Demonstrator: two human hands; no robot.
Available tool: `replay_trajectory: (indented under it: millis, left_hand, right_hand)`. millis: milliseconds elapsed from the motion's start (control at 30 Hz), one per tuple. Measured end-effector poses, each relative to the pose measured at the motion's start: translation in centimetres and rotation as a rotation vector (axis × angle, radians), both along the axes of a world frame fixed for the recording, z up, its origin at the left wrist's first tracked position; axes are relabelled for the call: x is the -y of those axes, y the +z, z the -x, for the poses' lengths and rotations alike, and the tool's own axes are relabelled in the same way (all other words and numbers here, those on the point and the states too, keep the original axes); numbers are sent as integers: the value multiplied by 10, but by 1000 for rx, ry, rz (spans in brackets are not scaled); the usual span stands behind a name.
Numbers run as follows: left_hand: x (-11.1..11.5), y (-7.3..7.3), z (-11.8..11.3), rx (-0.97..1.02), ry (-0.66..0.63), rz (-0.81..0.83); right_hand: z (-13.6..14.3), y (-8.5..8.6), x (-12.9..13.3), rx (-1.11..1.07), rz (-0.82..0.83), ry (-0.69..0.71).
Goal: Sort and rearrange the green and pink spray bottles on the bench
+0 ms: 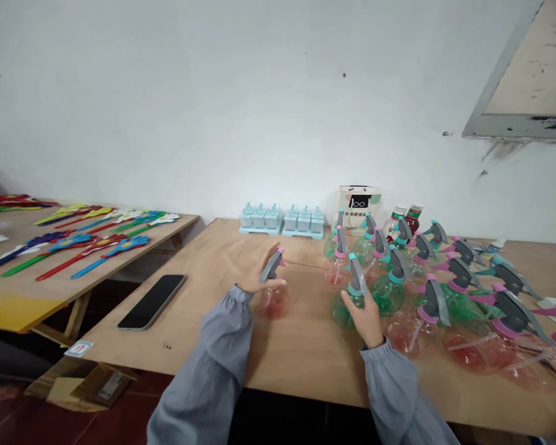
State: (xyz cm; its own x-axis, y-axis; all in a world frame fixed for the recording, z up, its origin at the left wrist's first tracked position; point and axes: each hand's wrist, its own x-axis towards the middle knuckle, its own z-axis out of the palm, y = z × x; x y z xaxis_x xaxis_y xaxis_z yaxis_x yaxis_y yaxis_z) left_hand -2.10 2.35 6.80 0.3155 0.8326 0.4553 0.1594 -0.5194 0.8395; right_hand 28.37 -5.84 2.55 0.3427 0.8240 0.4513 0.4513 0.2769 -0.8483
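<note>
Hands (257, 275) (367, 316) at 2 spray bottles (274, 301) (341, 312), 1 each

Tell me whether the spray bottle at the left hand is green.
No, the spray bottle at the left hand has a see-through, pinkish-red body.

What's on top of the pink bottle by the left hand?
A grey spray top with a pink tip sits on the pink bottle. The left hand covers the neck, so that part's hidden.
</note>
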Motion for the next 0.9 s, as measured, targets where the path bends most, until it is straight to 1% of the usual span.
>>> replay_trajectory:
  millis: [67,133,267,333,400,467,567,633,733,900]
  left_hand:
    - [-5,8,-6,-15,-96,49]
    - [-7,7,-14,53,-140,82]
    - [-7,0,-24,330,-81,186]
    - [-6,4,-28,446,-92,291]
    - [-3,14,-33,512,-160,390]
    - [1,25,-39,539,-223,437]
    - [8,36,-50,580,-249,455]
    - [11,37,-55,592,-250,486]
    - [14,35,-60,563,-236,520]
    - [19,35,-65,486,-214,555]
  right_hand:
    - [-2,-9,5,2,-1,-20]
    - [-4,-18,8,6,1,-24]
    - [-8,-33,10,32,11,-4]
    - [-9,-37,9,42,5,-7]
    - [-9,-38,9,44,-2,-20]
    - [-8,-38,9,42,-1,-21]
    - [-8,-36,10,34,13,-6]
    - [-7,-34,11,32,20,-6]
    - [-7,-33,12,38,15,-8]
    - [-8,-37,11,49,2,8]
